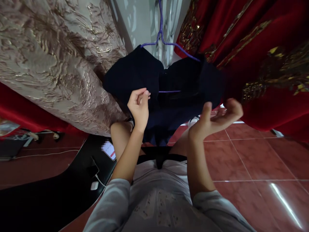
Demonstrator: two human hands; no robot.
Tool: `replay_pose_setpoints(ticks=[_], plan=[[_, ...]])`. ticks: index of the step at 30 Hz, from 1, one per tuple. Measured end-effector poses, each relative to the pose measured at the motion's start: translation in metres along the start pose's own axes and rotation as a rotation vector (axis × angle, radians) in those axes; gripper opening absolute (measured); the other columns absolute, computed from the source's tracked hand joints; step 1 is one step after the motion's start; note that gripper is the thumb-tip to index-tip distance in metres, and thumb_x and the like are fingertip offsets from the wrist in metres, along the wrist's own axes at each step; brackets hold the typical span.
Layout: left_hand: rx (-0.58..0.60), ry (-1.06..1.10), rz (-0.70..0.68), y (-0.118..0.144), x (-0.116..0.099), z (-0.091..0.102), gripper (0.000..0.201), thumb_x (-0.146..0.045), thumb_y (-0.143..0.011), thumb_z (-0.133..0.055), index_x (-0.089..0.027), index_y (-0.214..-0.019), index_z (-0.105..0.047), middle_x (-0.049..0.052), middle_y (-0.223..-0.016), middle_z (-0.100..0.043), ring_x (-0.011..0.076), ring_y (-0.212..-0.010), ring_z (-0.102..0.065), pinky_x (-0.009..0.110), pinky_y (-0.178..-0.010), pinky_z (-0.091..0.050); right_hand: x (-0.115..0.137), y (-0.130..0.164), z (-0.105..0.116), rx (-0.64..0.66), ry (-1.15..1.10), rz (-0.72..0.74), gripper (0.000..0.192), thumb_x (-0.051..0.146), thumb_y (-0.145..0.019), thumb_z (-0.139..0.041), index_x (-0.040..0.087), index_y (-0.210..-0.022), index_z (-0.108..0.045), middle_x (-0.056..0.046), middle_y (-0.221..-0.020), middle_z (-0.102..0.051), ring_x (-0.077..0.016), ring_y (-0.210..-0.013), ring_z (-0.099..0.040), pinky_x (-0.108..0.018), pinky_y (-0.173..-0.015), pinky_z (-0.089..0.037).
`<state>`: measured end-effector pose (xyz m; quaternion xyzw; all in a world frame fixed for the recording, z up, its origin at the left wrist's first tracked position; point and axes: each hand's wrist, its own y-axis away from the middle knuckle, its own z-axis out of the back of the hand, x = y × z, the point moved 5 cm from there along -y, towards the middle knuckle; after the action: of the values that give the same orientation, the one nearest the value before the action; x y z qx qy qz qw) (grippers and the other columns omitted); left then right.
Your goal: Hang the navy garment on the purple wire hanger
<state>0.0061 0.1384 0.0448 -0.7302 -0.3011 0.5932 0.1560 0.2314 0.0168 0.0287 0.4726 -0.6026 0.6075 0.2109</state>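
Dark navy knit garment point(135, 74) on thin purple wire hanger point(166, 43), 12 o'clock. Left hand point(138, 106) pinches cloth edge; right hand point(217, 117) spread, cupped beneath hem. Risk: tug slides garment off sloped hanger onto red floor tiles point(253, 161).

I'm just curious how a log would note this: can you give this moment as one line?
left hand: fingers pinched at dark navy garment | right hand: open, palm up, beside garment | garment: on purple wire hanger | floor: red tiles
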Motion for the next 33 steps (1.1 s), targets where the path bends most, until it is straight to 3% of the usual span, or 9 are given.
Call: replay_pose_setpoints(ticks=[1, 3, 6, 12, 17, 21, 25, 28, 33], plan=[[-0.027, 0.031, 0.013, 0.004, -0.002, -0.002, 0.013, -0.031, -0.093, -0.076, -0.02, -0.098, -0.071, 0.001, -0.088, -0.072, 0.0121, -0.08, -0.073, 0.022, -0.075, -0.062, 0.005, 0.015, -0.003, 0.029, -0.051, -0.035, 0.035, 0.045, -0.089, -0.07, 0.025, -0.113, -0.055, -0.007, -0.12, -0.059, -0.0208, -0.116, -0.061, -0.041, -0.101, -0.051], [-0.069, 0.075, 0.046, 0.014, -0.005, -0.007, 0.012, -0.028, -0.092, -0.077, -0.02, -0.098, -0.07, 0.0, -0.086, -0.071, 0.0108, -0.077, -0.072, 0.022, -0.074, -0.061, 0.007, 0.041, -0.029, 0.364, -0.174, -0.224, 0.035, 0.054, -0.086, -0.073, 0.022, -0.093, -0.06, -0.003, -0.09, -0.064, -0.0165, -0.084, -0.065, -0.032, -0.078, -0.054], [-0.109, 0.079, 0.074, 0.028, -0.012, -0.012, 0.014, -0.028, -0.092, -0.077, -0.02, -0.094, -0.065, -0.001, -0.084, -0.067, 0.0093, -0.072, -0.07, 0.02, -0.069, -0.058, 0.0, 0.07, -0.075, 0.872, -0.273, -0.54, 0.052, 0.071, -0.088, -0.064, 0.019, -0.085, -0.065, -0.004, -0.074, -0.068, -0.0131, -0.064, -0.062, -0.025, -0.059, -0.048], [-0.042, 0.145, 0.146, 0.043, -0.032, -0.013, 0.03, -0.032, -0.089, -0.08, -0.025, -0.098, -0.052, -0.005, -0.077, -0.057, 0.0081, -0.067, -0.062, 0.02, -0.066, -0.055, -0.044, 0.062, -0.11, 0.87, -0.064, -0.726, 0.06, 0.068, -0.094, -0.054, 0.018, -0.061, -0.061, -0.006, -0.056, -0.065, -0.0105, -0.045, -0.053, -0.025, -0.049, -0.04], [-0.03, 0.177, 0.153, 0.049, -0.037, 0.0, 0.031, -0.033, -0.09, -0.078, -0.027, -0.103, -0.051, -0.004, -0.084, -0.058, 0.0086, -0.073, -0.063, 0.021, -0.07, -0.054, -0.073, 0.093, -0.087, 0.996, 0.088, -0.804, 0.045, 0.047, -0.09, -0.061, 0.016, -0.057, -0.064, -0.006, -0.055, -0.065, -0.0102, -0.044, -0.052, -0.024, -0.05, -0.04], [-0.029, 0.094, 0.244, 0.068, -0.002, 0.018, 0.028, -0.031, -0.088, -0.076, -0.025, -0.1, -0.052, -0.001, -0.087, -0.064, 0.0119, -0.085, -0.067, 0.026, -0.084, -0.057, -0.058, 0.114, -0.053, 0.934, -0.069, -0.791, 0.047, 0.046, -0.089, -0.061, 0.018, -0.052, -0.058, -0.003, -0.052, -0.059, -0.0099, -0.048, -0.052, -0.025, -0.053, -0.04], [0.199, -0.015, 0.445, 0.096, 0.037, 0.022, 0.029, -0.023, -0.075, -0.078, -0.021, -0.095, -0.057, 0.001, -0.091, -0.066, 0.0136, -0.085, -0.068, 0.027, -0.082, -0.056, -0.032, 0.116, -0.042, 0.97, -0.142, -0.712, 0.054, 0.056, -0.087, -0.067, 0.018, -0.051, -0.053, 0.001, -0.045, -0.047, -0.0075, -0.044, -0.041, -0.025, -0.05, -0.034], [0.321, -0.091, 0.411, 0.105, 0.04, 0.019, 0.014, -0.022, -0.084, -0.07, -0.019, -0.09, -0.059, 0.0, -0.085, -0.064, 0.0133, -0.083, -0.066, 0.026, -0.081, -0.053, -0.019, 0.113, -0.042, 0.993, -0.197, -0.703, 0.048, 0.06, -0.084, -0.068, 0.017, -0.063, -0.061, 0.001, -0.051, -0.055, -0.0081, -0.046, -0.045, -0.024, -0.05, -0.035], [0.299, -0.164, 0.301, 0.109, 0.034, 0.01, 0.01, -0.023, -0.094, -0.062, -0.02, -0.086, -0.057, -0.001, -0.079, -0.061, 0.0132, -0.077, -0.062, 0.025, -0.077, -0.049, -0.001, 0.089, -0.049, 0.991, -0.212, -0.633, 0.036, 0.05, -0.088, -0.067, 0.016, -0.074, -0.069, 0.0, -0.054, -0.06, -0.0082, -0.045, -0.045, -0.023, -0.047, -0.034]])
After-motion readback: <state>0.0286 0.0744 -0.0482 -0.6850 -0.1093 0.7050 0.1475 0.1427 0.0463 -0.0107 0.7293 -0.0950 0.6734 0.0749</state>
